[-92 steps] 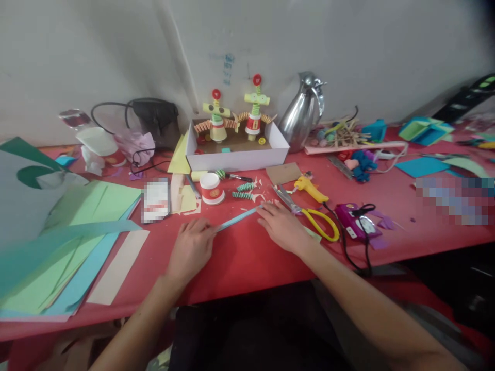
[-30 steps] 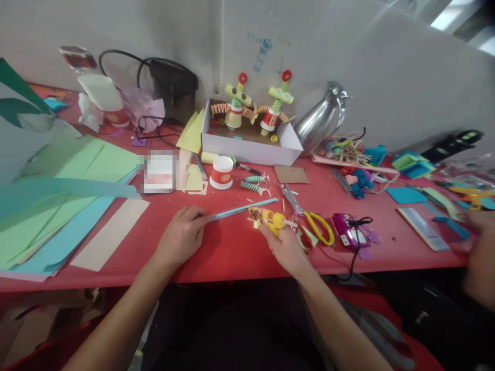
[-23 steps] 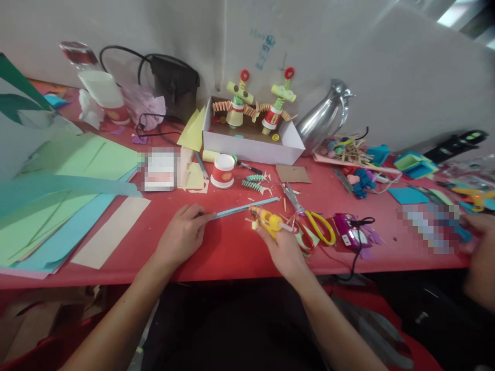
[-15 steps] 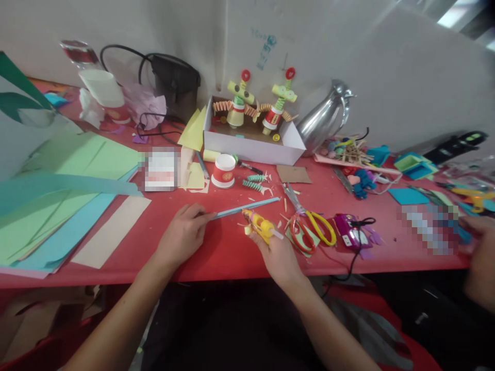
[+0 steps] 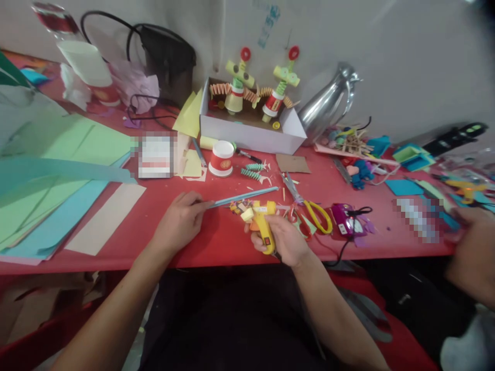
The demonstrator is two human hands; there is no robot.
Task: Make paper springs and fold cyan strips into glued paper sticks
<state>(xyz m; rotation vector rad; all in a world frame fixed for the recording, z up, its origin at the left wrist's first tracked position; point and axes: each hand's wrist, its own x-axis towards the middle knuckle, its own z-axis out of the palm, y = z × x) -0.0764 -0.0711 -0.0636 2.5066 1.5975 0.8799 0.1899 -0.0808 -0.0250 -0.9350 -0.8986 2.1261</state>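
My left hand (image 5: 181,219) pinches one end of a narrow blue paper strip (image 5: 247,195), which reaches away to the right above the red tabletop. In my right hand (image 5: 284,237) is a yellow hot glue gun (image 5: 264,226), my fingers wrapped around its handle. Its nozzle points left, close beneath the strip; bits stuck about the nozzle are too small to make out. Just beyond the strip stand a red-and-white paper cup (image 5: 221,158) and two green folded paper springs (image 5: 253,171). Scissors (image 5: 305,201) with red and yellow handles lie right of the glue gun.
A white box (image 5: 251,131) with two paper-cup figures stands at the back, beside a leaning metal jug (image 5: 328,100). Coloured paper sheets (image 5: 77,190) cover the left side. A purple gadget (image 5: 347,220) with a cord lies right. Another person's hand (image 5: 475,242) is at the far right.
My right hand has turned the glue gun so that its nozzle now points left and its handle toward me. My left hand still holds the strip. The camera view has shifted slightly.
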